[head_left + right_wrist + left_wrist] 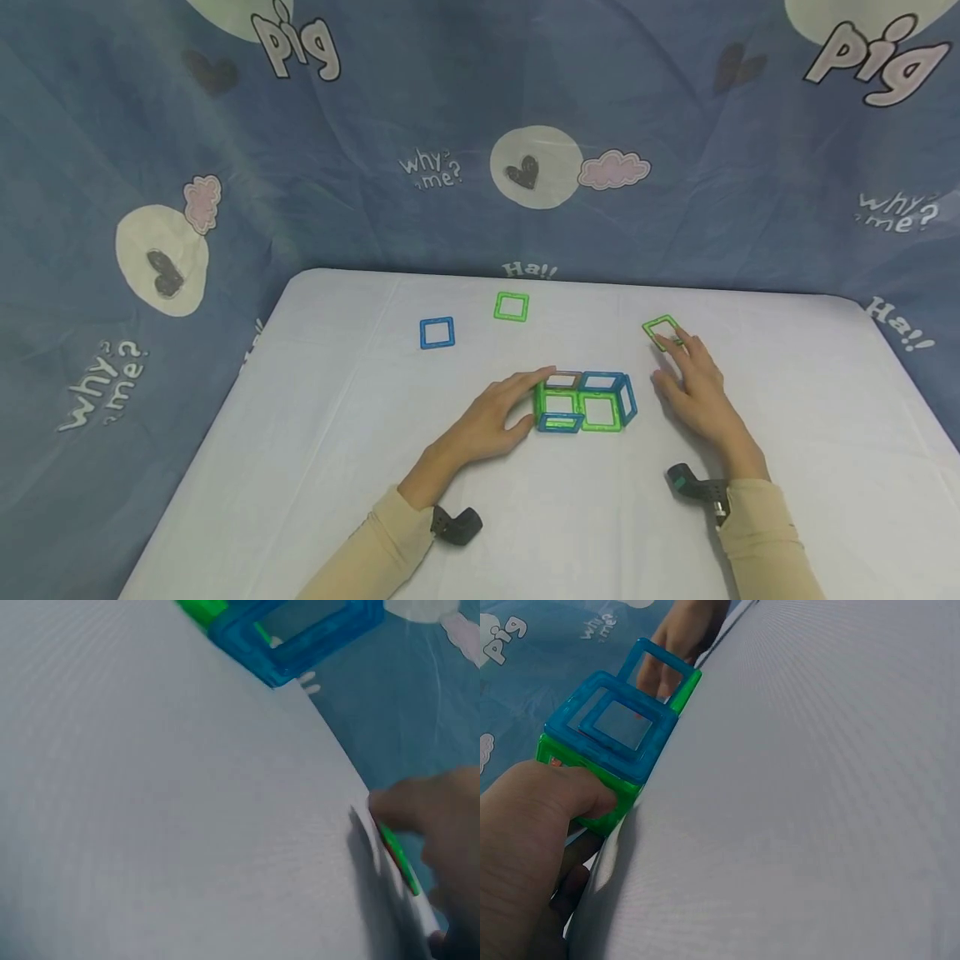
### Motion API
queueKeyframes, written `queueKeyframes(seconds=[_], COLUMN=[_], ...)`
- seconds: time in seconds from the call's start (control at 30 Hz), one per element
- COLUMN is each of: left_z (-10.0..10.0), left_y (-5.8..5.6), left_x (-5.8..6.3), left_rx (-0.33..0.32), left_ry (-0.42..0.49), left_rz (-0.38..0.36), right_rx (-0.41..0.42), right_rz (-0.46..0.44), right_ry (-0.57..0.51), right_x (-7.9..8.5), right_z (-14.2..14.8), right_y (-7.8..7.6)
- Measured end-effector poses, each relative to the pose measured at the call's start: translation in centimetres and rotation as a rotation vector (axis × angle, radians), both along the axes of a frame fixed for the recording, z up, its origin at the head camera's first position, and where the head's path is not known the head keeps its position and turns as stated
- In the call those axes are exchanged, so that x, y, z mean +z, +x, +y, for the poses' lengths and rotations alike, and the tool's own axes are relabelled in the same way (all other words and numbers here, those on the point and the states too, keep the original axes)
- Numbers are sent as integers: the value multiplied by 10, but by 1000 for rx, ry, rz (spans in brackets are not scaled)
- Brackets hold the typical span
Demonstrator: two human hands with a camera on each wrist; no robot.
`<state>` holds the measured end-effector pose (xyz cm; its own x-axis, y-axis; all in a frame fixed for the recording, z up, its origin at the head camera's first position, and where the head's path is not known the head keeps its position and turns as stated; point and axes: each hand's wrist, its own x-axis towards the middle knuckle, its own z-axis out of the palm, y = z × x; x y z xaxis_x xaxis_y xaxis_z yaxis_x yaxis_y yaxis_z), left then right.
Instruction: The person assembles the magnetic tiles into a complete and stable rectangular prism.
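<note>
A structure of joined magnetic tiles (601, 413), blue and green square frames with one brownish frame at the back, stands on the white table. My left hand (487, 418) holds its left end, the index finger reaching to the back corner and the thumb at the front. In the left wrist view the thumb lies against a green side below the blue frames. To the right, my right hand (696, 390) touches a loose green square tile (654, 326) with its fingertips, the thumb apart from it. The right wrist view shows that tile (401, 860) edge-on, partly hidden by the hand.
Beyond the structure lie a loose blue square tile (437, 347) and another green square tile (512, 319), both flat on the white tabletop (360, 367). A patterned blue cloth (375, 217) hangs behind the table's far edge. Each wrist wears a dark camera.
</note>
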<state>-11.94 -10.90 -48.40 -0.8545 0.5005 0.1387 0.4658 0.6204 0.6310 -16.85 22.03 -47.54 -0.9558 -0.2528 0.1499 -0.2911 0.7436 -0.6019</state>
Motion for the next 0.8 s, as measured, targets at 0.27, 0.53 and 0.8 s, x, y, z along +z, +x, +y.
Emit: queueKeyframes(seconds=[0.27,0.53,0.8], left_z=[0,-1,0], left_y=[-1,0,0], left_x=[-2,-3,-1], left_rx=[-2,8,13], left_ry=[0,1,5], left_rz=[6,0,-4], right_rx=[-30,-37,-54], right_rz=[5,22,72], right_ry=[69,67,64], right_x=[-9,-11,-13], right_z=[4,3,4], right_y=[-2,-2,-2])
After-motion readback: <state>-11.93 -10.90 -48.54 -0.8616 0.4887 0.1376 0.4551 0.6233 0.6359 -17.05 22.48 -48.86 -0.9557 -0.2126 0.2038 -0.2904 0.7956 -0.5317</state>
